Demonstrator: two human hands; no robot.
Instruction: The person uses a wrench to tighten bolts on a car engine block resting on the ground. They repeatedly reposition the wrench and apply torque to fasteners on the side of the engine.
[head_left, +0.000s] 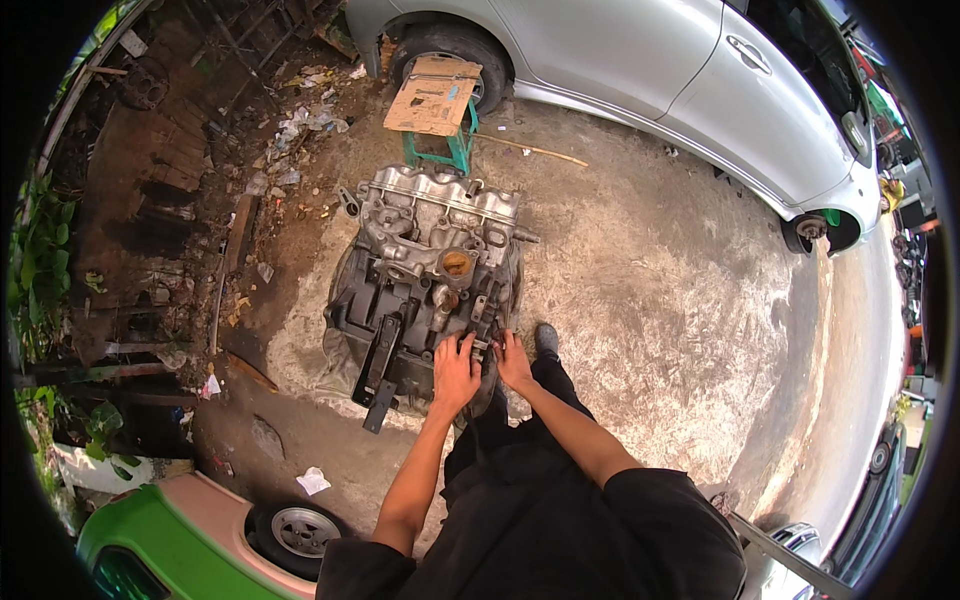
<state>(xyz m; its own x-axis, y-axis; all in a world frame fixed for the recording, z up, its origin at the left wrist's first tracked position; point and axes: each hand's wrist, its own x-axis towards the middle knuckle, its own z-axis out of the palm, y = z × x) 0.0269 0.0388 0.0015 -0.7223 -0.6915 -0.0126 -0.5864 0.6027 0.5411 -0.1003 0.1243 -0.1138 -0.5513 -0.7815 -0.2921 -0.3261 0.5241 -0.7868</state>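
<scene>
A grimy engine (410, 230) with a metal cylinder head stands in front of me, with black brackets (376, 360) on its near left side. My left hand (456, 368) rests on the lower right part of the engine, its fingers bent and slightly apart. Just right of it, my right hand (510, 360) has its fingers closed at a small fitting on the engine's right edge; what they hold is hidden.
Cardboard (432, 100) tops a green stool (440, 152) behind the engine, beside a silver car (640, 60). A green-and-pink car (190, 520) is at lower left. Rubbish (300, 130) and weathered boards (150, 230) lie left; a stick (540, 152) lies on the concrete (660, 330).
</scene>
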